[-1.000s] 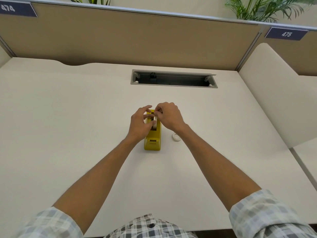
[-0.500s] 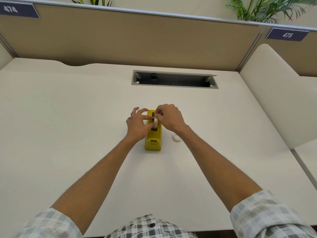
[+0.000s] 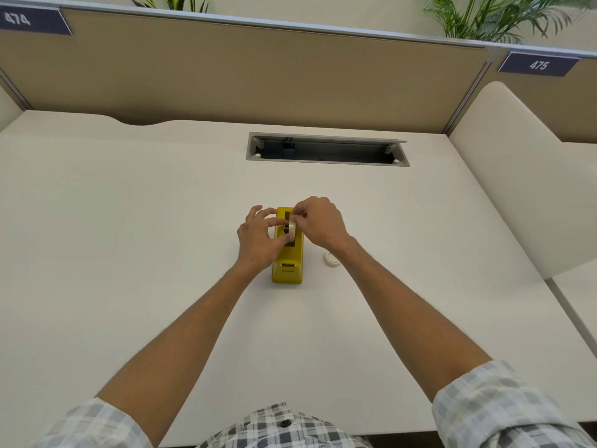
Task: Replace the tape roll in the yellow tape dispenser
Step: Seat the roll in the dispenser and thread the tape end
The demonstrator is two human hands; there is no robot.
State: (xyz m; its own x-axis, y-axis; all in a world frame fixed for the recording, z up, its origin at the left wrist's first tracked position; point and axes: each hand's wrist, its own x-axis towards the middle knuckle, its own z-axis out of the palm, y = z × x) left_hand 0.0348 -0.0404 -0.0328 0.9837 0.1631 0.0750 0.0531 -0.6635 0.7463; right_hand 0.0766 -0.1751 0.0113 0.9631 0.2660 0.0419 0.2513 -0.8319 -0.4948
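both hands are bunched together just above the middle of the frame, over the yellow tape dispenser (image 3: 287, 253), which sits on the big pale desk (image 3: 129, 221) that fills most of the shot. going big to small: the desk, then a tan partition wall (image 3: 258, 76) across the top with number tags at the upper left and upper right, some plant leaves poking over it, and a grey cable slot (image 3: 326, 149) sunk into the desk a bit above centre. the dispenser points down-frame, cutter end toward the person. right hand (image 3: 319, 226) is pinched shut on a whitish tape roll (image 3: 292, 228), standing on edge right over the open well of the dispenser, with a dark hub bit showing at its left face. left hand (image 3: 258, 237) has thumb and forefinger closed in on that same spot from the left side, other fingers fanned out loose. can't tell if it's gripping the hub or just steadying things. a second small white roll (image 3: 330, 259) lies flat on the desk just right of the dispenser, near the right wrist, not touching it. my guess is this is the seating step, roll on its hub going into the well, though whether it's the new one or the old one i honestly can't say. next move would need the hub ends lined up with the slots in the side walls and pressed straight down, not crooked.
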